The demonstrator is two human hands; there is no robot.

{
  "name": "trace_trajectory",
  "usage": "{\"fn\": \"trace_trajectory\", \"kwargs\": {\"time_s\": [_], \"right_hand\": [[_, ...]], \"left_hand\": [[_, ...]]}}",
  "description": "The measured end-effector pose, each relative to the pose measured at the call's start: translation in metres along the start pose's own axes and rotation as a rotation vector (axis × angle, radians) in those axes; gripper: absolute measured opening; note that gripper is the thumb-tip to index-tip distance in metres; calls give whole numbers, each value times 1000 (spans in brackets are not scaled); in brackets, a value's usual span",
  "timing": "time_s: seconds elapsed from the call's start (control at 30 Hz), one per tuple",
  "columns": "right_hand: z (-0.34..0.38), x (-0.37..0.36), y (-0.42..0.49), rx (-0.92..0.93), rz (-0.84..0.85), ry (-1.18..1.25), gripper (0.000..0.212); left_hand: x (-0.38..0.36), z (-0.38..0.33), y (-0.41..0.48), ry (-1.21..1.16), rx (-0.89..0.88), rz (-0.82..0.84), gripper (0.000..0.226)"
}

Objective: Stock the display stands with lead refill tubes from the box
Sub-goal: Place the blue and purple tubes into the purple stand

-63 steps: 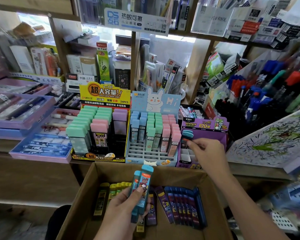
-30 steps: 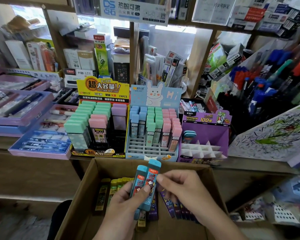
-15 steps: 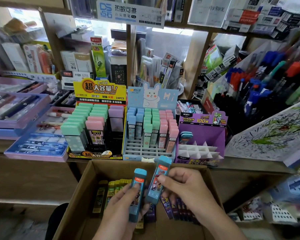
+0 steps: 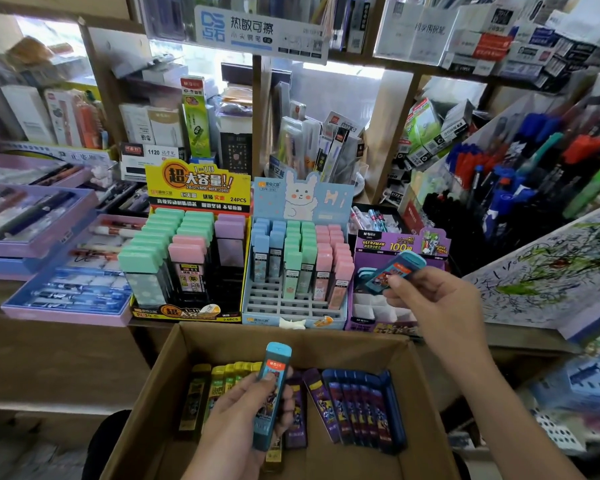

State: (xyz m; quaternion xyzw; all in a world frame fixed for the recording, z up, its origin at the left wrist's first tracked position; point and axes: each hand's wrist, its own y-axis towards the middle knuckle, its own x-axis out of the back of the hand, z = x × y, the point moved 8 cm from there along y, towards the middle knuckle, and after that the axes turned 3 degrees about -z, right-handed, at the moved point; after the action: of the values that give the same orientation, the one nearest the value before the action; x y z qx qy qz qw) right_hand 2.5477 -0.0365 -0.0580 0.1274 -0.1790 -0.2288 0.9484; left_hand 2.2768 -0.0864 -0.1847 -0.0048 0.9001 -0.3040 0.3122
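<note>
Right hand (image 4: 430,299) pinches teal tube (image 4: 394,271) over purple stand (image 4: 368,271).

Left grip (image 4: 243,420) sits low, fingers curled round an upright tube (image 4: 274,370); right grip (image 4: 433,306), arm extended, pinches a tilted tube (image 4: 399,268).

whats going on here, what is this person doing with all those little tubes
A person is restocking a stationery shelf with lead refill tubes. The right hand pinches a teal tube, tilted, just above the purple display stand, whose white slots look mostly empty. The left hand grips a second teal tube over the open cardboard box, where yellow tubes, purple tubes and dark blue tubes lie in rows.
</note>
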Motion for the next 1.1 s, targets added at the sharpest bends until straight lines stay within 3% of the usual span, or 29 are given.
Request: {"fn": "trace_trajectory", "kwargs": {"time_s": [0.37, 0.63, 0.87, 1.1], "right_hand": [[-13, -27, 13, 41, 66, -158, 22], [-24, -31, 18, 29, 31, -323, 10], [-25, -33, 24, 37, -44, -439, 21], [-19, -28, 17, 61, -67, -414, 20]], "left_hand": [[0, -3, -1, -28, -18, -16, 23], [2, -1, 2, -2, 5, 6, 29], [0, -5, -5, 110, -32, 35, 19], [3, -10, -7, 164, -105, -4, 33]]}}
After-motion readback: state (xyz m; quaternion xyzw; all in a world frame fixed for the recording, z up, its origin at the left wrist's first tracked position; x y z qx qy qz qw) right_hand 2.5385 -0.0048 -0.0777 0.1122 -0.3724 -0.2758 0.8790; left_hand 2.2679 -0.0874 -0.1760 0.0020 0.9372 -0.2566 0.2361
